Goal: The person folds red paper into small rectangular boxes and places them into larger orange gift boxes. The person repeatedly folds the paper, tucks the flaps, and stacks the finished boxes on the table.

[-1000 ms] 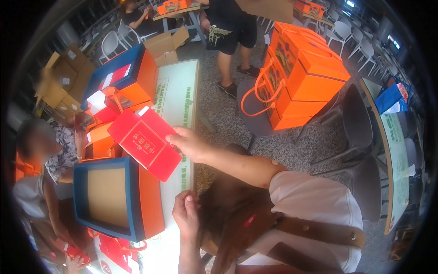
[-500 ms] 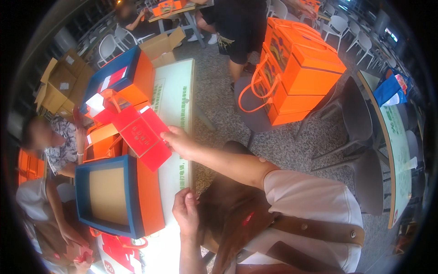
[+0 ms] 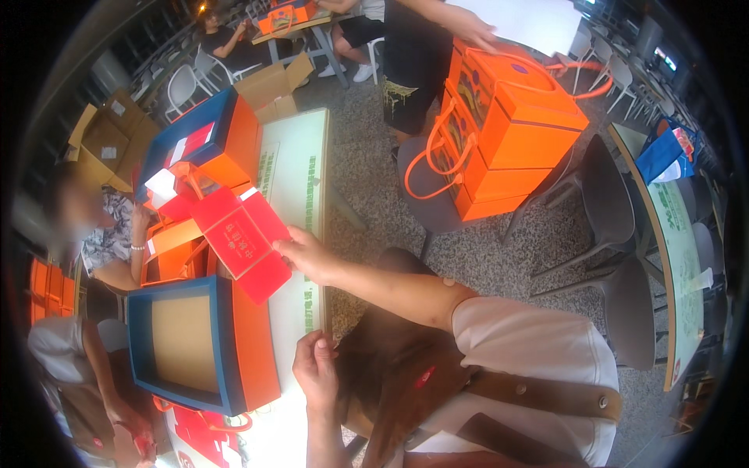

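Note:
My right hand [image 3: 306, 256] pinches the right edge of a flat red carton [image 3: 243, 234] with gold lettering and crease lines, held over the table. Below it, my left hand [image 3: 316, 370] is loosely curled closed at the table's edge, with nothing visible in it. To the left stands an orange box with a blue rim [image 3: 261, 343], its inside bare cardboard-coloured. Behind the carton is another blue-rimmed orange box [image 3: 238, 144] with red and white pieces in it. Between these two lie orange bags or boxes [image 3: 175, 261], partly covered by the carton.
Stacked orange gift boxes with handles [image 3: 507, 144] rest on a grey chair [image 3: 425, 187], a standing person's hand [image 3: 468, 27] above them. Two people sit along the left side, one with a red item. Brown cartons [image 3: 109, 144] stand behind; more grey chairs [image 3: 608, 187] are right.
The red carton has shifted slightly down in the view, still in my right hand. The standing person's hand and a white sheet have come over the stacked boxes.

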{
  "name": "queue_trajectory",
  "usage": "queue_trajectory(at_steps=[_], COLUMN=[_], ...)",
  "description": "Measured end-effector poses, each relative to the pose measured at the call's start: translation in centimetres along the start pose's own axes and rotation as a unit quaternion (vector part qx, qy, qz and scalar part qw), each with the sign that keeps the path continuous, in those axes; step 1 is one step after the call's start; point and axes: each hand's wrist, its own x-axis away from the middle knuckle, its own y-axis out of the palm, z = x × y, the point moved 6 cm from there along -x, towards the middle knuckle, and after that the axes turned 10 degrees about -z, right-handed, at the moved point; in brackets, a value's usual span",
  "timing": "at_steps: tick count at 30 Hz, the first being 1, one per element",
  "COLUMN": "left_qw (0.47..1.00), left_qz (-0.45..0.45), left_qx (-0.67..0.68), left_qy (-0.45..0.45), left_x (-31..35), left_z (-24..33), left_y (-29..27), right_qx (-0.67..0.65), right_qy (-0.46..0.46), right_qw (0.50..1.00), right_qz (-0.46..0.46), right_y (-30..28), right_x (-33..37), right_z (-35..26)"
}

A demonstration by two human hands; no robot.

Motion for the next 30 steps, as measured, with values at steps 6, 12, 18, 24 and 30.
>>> queue_trajectory(at_steps=[6,12,18,24,30], left_qw=[1.000,0.999,1.000,1.000,1.000], left_qz=[0.004,0.011,0.022,0.021,0.024], left_qx=[0.011,-0.019,0.012,-0.001,0.019], left_qy=[0.014,0.023,0.010,0.016,0.003], left_x=[0.1,0.3,0.6,0.8,0.8], left_z=[0.2,1.3,0.8,1.4,0.6], left_y=[0.2,0.3,0.5,0.7,0.5], right_qx=[0.016,0.016,0.024,0.051,0.026], right_qy=[-0.012,-0.026,-0.039,-0.025,-0.035], right_qw=[1.000,0.999,0.999,0.998,0.999], right_qz=[-0.002,-0.012,-0.020,-0.026,-0.031], right_y=[0.1,-0.1,0.7,0.6,0.7], right_x=[0.1,0.1,0.5,0.5,0.5], right_z=[0.1,0.3,-0.2,0.1,0.4])
